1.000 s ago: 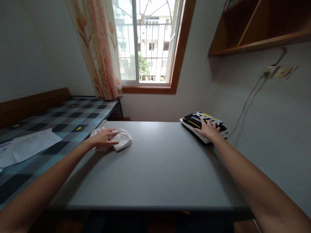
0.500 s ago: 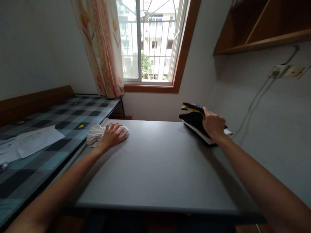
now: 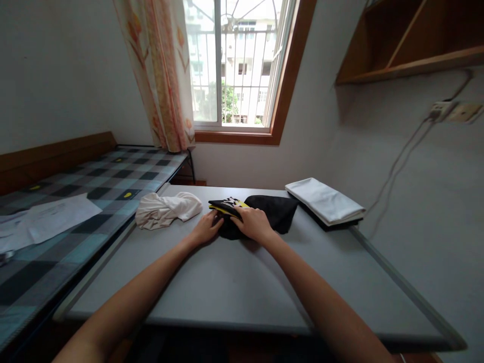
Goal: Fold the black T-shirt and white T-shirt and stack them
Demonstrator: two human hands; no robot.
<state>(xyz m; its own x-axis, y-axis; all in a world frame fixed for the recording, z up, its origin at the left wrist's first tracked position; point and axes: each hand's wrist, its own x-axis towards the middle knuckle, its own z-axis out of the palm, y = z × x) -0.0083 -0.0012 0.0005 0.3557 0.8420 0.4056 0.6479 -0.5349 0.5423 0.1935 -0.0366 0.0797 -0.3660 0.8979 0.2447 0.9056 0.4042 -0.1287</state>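
A black cloth (image 3: 273, 207) with a yellow and white patterned part lies at the middle of the grey table (image 3: 227, 282). My right hand (image 3: 254, 222) grips its patterned part from above, thumb toward the left. At the cloth's left end, my left hand (image 3: 206, 227) has its fingers closed round the edge; the fingertips are partly hidden. A crumpled cream cloth (image 3: 162, 209) rests on the table to the left, touched by neither hand. On the right side lies a folded white cloth (image 3: 325, 199) on top of a black one.
A bed with a checked cover (image 3: 91, 201) stands along the left, with papers (image 3: 60, 217) on it. A curtained window (image 3: 242, 70) is beyond the table. Wooden shelves (image 3: 408, 55) and a socket with a cable (image 3: 440, 110) are on the right wall.
My right hand has brought the black cloth from the right stack to the table's middle, uncovering the white cloth. My left hand has let go of the cream cloth and moved right to the black one.
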